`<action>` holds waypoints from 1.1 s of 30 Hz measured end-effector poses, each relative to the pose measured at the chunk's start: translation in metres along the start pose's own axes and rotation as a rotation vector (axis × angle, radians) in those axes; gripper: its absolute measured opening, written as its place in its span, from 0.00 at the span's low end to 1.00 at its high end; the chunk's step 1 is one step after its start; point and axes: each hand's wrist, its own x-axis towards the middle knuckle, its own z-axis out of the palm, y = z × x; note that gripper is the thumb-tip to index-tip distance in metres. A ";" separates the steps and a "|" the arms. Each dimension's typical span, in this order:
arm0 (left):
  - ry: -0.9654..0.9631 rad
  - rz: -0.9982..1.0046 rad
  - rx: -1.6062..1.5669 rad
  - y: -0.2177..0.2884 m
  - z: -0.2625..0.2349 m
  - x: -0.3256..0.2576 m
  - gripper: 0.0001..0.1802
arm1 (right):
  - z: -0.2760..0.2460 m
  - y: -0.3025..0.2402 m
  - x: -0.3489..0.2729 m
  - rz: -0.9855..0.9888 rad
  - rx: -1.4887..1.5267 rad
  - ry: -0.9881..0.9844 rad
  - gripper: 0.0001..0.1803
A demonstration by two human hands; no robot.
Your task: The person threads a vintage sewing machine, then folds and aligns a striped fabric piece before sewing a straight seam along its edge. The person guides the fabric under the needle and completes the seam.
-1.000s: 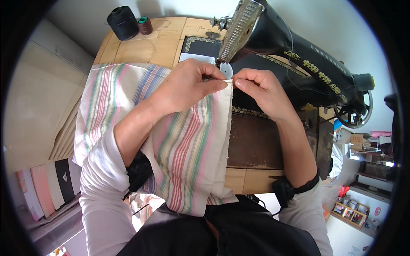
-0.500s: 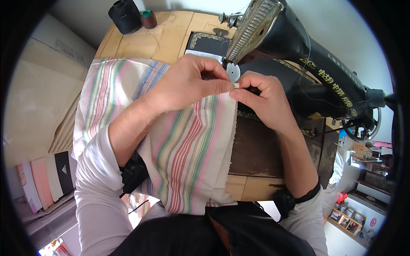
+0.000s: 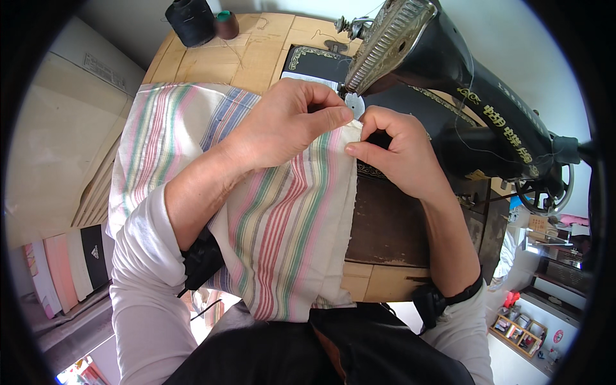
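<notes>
A cream cloth with red, green, pink and blue stripes lies over the table edge and hangs toward my lap. My left hand pinches its upper right corner between thumb and forefinger, just in front of the needle area. Beside that corner, my right hand has thumb and forefinger apart; the thumb tip is at the cloth's raw edge, the forefinger close to the corner. The black sewing machine stands behind both hands, its metal face plate above the round needle plate.
A black thread cone and a small brown spool stand at the back left of the wooden tabletop. A handwheel is on the machine's right end. Boxes crowd the left side.
My right thumb and forefinger have parted from their pinch on the cloth's edge, the thumb moving lower. My left hand keeps its pinch, and the corner now shows between the hands.
</notes>
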 end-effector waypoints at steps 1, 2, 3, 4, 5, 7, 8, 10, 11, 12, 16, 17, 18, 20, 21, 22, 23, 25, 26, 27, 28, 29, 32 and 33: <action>-0.013 0.016 -0.022 0.000 0.000 0.000 0.11 | 0.001 0.001 0.000 0.006 0.012 0.001 0.10; -0.020 0.022 -0.037 0.000 0.000 0.000 0.11 | 0.002 0.001 0.001 -0.006 0.031 0.005 0.10; -0.029 0.028 -0.051 0.000 0.000 -0.001 0.11 | 0.002 0.002 0.001 -0.018 0.050 0.009 0.09; -0.048 0.020 -0.028 0.000 -0.001 -0.001 0.11 | 0.002 0.003 0.001 0.006 0.114 0.023 0.09; -0.067 0.012 -0.005 0.001 -0.002 -0.002 0.11 | 0.001 0.004 0.001 0.031 0.177 0.036 0.09; -0.094 0.005 0.020 0.002 -0.003 -0.002 0.11 | -0.001 0.005 0.000 0.082 0.275 0.065 0.09; -0.102 0.005 0.022 0.002 -0.004 -0.002 0.11 | -0.002 0.005 -0.001 0.108 0.311 0.082 0.09; -0.109 0.013 0.030 0.002 -0.003 -0.002 0.11 | -0.002 0.006 -0.001 0.120 0.316 0.099 0.10; -0.108 0.022 0.038 0.002 -0.002 -0.002 0.11 | -0.002 0.007 -0.001 0.110 0.300 0.101 0.10; -0.107 0.031 0.046 0.002 -0.001 -0.002 0.11 | -0.001 0.007 -0.001 0.101 0.294 0.103 0.10; -0.099 0.029 0.036 0.005 0.001 -0.002 0.11 | 0.000 0.007 -0.001 0.102 0.293 0.113 0.11; -0.111 0.000 0.070 0.005 0.001 -0.003 0.11 | 0.000 0.007 -0.001 0.105 0.278 0.110 0.11; -0.124 0.008 0.096 0.006 0.000 -0.004 0.11 | 0.000 0.007 -0.001 0.107 0.278 0.108 0.11; -0.130 -0.025 0.071 0.007 0.000 -0.004 0.10 | 0.001 0.007 0.000 0.107 0.282 0.111 0.12; -0.132 0.000 0.059 0.007 0.001 -0.004 0.09 | 0.001 0.007 0.000 0.105 0.286 0.116 0.12; -0.134 -0.027 0.042 0.007 0.001 -0.004 0.08 | 0.002 0.007 0.000 0.110 0.301 0.120 0.12; -0.135 -0.030 0.030 0.006 0.001 -0.004 0.08 | 0.002 0.007 0.000 0.111 0.300 0.117 0.12; -0.138 -0.030 0.022 0.005 0.000 -0.003 0.06 | 0.002 0.006 0.000 0.131 0.332 0.114 0.12; -0.142 -0.027 0.025 0.004 0.000 -0.003 0.06 | 0.003 0.006 0.000 0.131 0.330 0.106 0.12; -0.145 -0.020 0.045 0.003 -0.001 -0.002 0.05 | 0.003 0.006 0.000 0.135 0.341 0.103 0.12; -0.137 -0.020 0.017 0.003 -0.001 -0.002 0.06 | 0.003 0.005 -0.001 0.131 0.370 0.100 0.12; -0.128 -0.017 0.004 0.003 -0.001 -0.002 0.06 | 0.003 0.005 0.000 0.133 0.359 0.101 0.12; -0.098 -0.061 -0.037 0.004 0.000 -0.002 0.06 | 0.003 0.006 0.001 0.121 0.366 0.099 0.12; -0.062 -0.052 -0.049 0.005 0.001 -0.003 0.06 | 0.003 0.006 0.000 0.123 0.360 0.093 0.12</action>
